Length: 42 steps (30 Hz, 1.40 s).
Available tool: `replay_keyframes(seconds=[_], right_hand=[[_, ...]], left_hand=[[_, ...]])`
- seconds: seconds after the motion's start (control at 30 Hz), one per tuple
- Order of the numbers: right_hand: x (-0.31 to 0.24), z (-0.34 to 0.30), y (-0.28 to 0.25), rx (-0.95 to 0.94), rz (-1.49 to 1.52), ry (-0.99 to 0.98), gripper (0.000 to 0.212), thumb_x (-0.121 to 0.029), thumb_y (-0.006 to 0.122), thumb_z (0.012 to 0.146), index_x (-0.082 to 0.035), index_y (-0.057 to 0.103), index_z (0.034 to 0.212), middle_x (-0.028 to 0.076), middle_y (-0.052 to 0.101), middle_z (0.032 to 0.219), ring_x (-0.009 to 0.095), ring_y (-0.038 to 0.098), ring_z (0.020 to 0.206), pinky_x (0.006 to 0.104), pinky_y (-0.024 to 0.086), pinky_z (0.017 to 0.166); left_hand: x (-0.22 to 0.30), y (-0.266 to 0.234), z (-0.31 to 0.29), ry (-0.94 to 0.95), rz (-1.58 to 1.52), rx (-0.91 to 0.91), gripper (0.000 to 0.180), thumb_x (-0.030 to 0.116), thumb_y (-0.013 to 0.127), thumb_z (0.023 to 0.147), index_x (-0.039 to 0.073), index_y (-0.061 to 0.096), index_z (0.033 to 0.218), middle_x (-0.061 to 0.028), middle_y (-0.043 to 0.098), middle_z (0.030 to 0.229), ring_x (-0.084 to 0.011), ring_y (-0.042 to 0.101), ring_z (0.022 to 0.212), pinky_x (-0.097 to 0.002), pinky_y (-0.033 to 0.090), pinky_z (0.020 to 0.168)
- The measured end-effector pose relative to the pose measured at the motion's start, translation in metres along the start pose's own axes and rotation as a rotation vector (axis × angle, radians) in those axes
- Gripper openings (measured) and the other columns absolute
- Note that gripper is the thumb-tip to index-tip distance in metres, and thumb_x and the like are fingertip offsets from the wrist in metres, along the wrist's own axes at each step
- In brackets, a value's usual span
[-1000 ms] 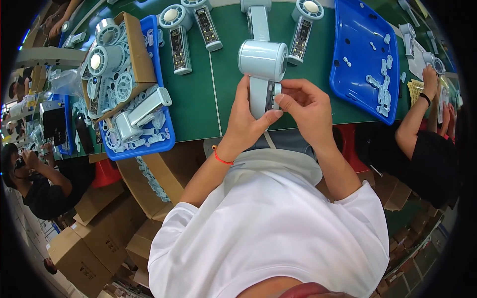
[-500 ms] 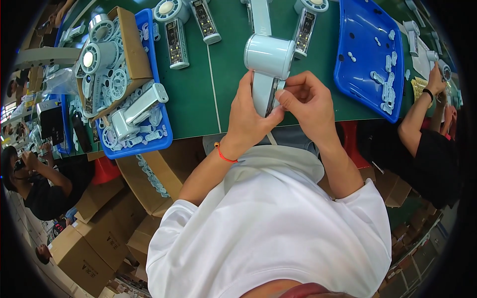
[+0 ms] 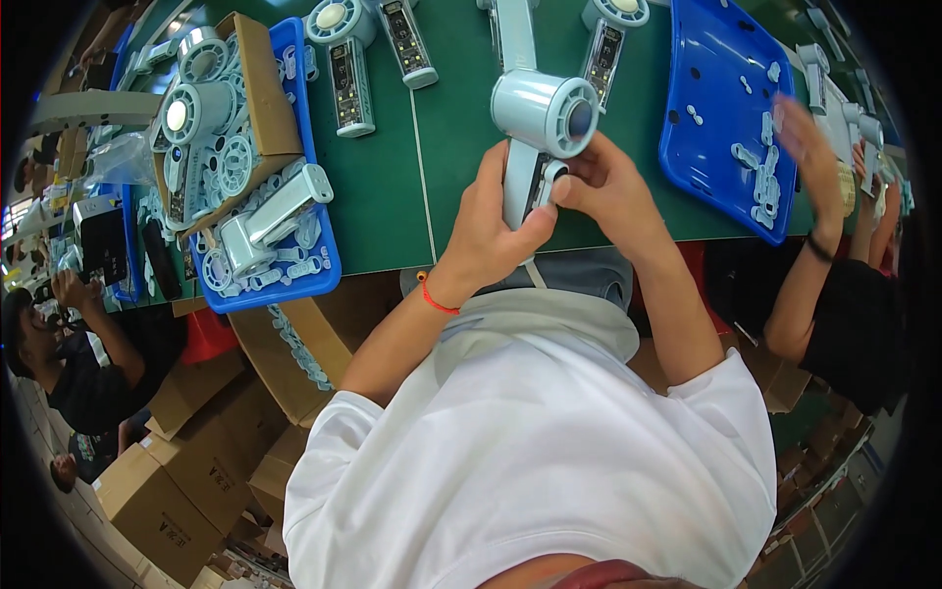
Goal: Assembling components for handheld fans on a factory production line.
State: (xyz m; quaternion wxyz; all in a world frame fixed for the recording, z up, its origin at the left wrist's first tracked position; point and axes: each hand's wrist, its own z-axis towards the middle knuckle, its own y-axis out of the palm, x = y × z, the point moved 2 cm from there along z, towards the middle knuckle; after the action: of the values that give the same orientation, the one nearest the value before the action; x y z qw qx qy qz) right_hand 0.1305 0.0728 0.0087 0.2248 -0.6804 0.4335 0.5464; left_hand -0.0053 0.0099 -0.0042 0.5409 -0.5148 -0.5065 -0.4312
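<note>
A pale blue handheld fan [image 3: 535,113] is tilted over the table edge in front of me, its round grille turned to the right. My left hand [image 3: 491,211] is closed around its handle. At the handle's open side, where dark inner parts show, my right hand [image 3: 608,187] pinches a small pale blue piece [image 3: 551,177] with a dark rounded end. That piece lies against the handle opening; whether it is seated there I cannot tell. The right fingertips are partly hidden behind the fan head.
On the green table [image 3: 392,196], several fans with exposed circuit boards [image 3: 351,88] lie at the back. A blue tray [image 3: 329,265] at left holds a cardboard box [image 3: 270,98] of fan parts. Right is a blue tray [image 3: 706,147] with small pieces; a co-worker's hand [image 3: 814,162] hovers beside it.
The fan has turned, so its grille and open handle side now show. My right hand has shifted slightly, and the small piece has come into view. The co-worker's hand has moved toward the right tray.
</note>
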Motion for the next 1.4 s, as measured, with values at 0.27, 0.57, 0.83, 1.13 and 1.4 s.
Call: replay_keyframes(seconds=[0.27,0.57,0.83,1.13,1.4], right_hand=[[0.006,-0.004,0.013,-0.01,0.444,-0.038,0.068,-0.031,0.068,0.078,0.0,0.034,0.128,0.011,0.047,0.119,0.02,0.049,0.106,0.0326,0.042,0.088],[0.004,-0.004,0.012,0.049,0.159,-0.105,0.062,-0.028,0.07,0.077,0.002,0.04,0.122,0.011,0.052,0.112,0.017,0.052,0.101,0.0311,0.042,0.087],[0.015,-0.005,0.027,0.045,0.073,-0.263,0.061,-0.029,0.07,0.077,0.001,0.042,0.122,0.007,0.054,0.11,0.014,0.052,0.097,0.0264,0.044,0.08],[-0.033,-0.019,0.01,0.14,-1.135,-0.592,0.053,-0.009,0.072,0.066,-0.002,0.051,0.114,0.012,0.058,0.098,0.027,0.056,0.088,0.0362,0.044,0.077],[-0.015,-0.026,-0.005,-0.129,-1.137,-0.482,0.066,-0.008,0.071,0.061,-0.006,0.047,0.122,0.01,0.048,0.118,0.029,0.044,0.108,0.0384,0.035,0.091]], left_hand=[[0.001,-0.001,-0.002,-0.042,-0.219,-0.129,0.061,0.021,0.063,0.071,-0.003,0.035,0.119,-0.0137,0.056,0.093,-0.0211,0.055,0.083,-0.0318,0.044,0.077],[0.004,-0.002,0.0,-0.005,-0.073,-0.042,0.044,0.019,0.063,0.074,-0.004,0.042,0.105,-0.0112,0.058,0.078,-0.0188,0.057,0.065,-0.0289,0.045,0.059],[-0.001,-0.001,0.001,0.174,-0.092,-0.067,0.063,0.012,0.065,0.07,-0.004,0.032,0.121,-0.0182,0.054,0.098,-0.0251,0.057,0.086,-0.0334,0.046,0.074],[0.024,-0.016,-0.054,0.833,0.472,0.232,0.013,0.005,0.061,0.068,0.007,0.057,0.079,-0.0062,0.05,0.08,-0.0213,0.044,0.068,-0.0322,0.038,0.065],[0.035,-0.006,-0.017,0.443,0.842,-0.026,0.052,0.025,0.073,0.062,0.006,0.057,0.106,-0.007,0.053,0.1,-0.0278,0.046,0.101,-0.0497,0.034,0.089]])
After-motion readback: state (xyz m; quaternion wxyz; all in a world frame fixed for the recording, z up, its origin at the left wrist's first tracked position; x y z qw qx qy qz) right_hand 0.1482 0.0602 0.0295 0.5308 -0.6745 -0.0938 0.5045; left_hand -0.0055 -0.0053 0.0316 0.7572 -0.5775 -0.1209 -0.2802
